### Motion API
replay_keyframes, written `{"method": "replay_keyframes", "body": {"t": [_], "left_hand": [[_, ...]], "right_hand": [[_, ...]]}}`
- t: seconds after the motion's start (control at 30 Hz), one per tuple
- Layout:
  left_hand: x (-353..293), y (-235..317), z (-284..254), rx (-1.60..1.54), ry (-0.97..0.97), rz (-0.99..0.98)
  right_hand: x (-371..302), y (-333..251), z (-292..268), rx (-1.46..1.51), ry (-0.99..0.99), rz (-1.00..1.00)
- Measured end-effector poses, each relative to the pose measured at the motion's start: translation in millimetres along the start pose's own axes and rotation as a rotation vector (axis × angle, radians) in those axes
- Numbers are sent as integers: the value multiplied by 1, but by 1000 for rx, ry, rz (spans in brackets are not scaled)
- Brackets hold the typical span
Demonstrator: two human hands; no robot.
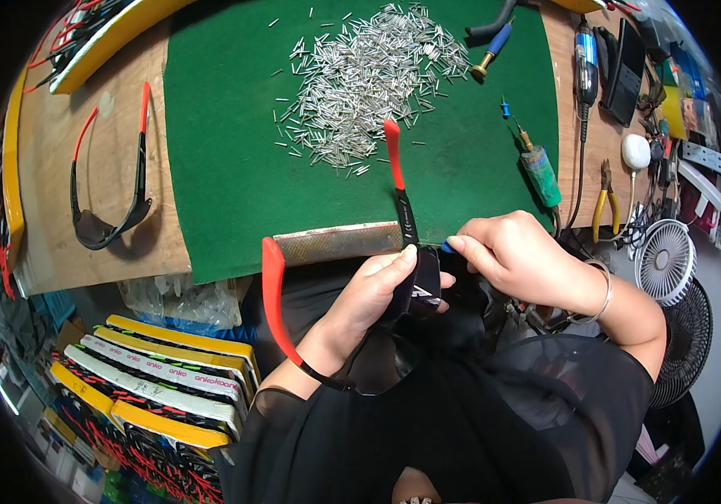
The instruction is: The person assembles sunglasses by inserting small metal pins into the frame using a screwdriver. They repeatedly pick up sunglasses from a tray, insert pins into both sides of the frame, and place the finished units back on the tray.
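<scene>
My left hand (375,290) grips a pair of black sunglasses (428,269) by the frame, near the hinge of one temple. Both temples are unfolded with red ends; one points up over the mat, the other curves down past my left forearm. My right hand (507,252) is close beside the lens, its thumb and fingers pinching a small blue piece (447,247); what it belongs to is hidden. Beyond the hands, a big pile of short silver metal pins (369,92) lies on the green mat (234,168). A textured metal strip (335,242) rests along the mat's near edge.
Another pair of sunglasses (113,231) is on the wood at left. A green-handled tool (539,175), a blue-handled brass tool (495,52), yellow-handled cutters (605,206) and a corded blue tool (586,67) lie right. Fans (665,262) stand beyond my right elbow; yellow-edged boxes (176,424) fill lower left.
</scene>
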State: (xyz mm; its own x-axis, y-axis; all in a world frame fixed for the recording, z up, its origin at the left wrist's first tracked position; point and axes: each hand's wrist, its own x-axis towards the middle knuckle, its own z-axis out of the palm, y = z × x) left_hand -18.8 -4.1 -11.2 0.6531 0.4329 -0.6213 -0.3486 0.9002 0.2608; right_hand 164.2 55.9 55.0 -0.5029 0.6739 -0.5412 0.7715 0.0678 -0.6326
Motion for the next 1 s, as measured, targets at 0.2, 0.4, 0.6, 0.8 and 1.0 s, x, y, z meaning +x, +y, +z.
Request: {"method": "replay_keyframes", "body": {"t": [0.2, 0.4, 0.6, 0.8, 1.0], "left_hand": [[-1, 2, 0, 14, -27, -2], [0, -2, 0, 18, 0, 19], [0, -1, 1, -4, -4, 13], [0, -2, 0, -8, 0, 13], [1, -4, -2, -11, -14, 27]], "right_hand": [[-4, -5, 2, -181, 158, -236], [3, -7, -6, 104, -146, 216], [-3, -4, -2, -179, 124, -206], [1, -6, -4, -107, -26, 2], [-1, -4, 1, -178, 155, -254]]}}
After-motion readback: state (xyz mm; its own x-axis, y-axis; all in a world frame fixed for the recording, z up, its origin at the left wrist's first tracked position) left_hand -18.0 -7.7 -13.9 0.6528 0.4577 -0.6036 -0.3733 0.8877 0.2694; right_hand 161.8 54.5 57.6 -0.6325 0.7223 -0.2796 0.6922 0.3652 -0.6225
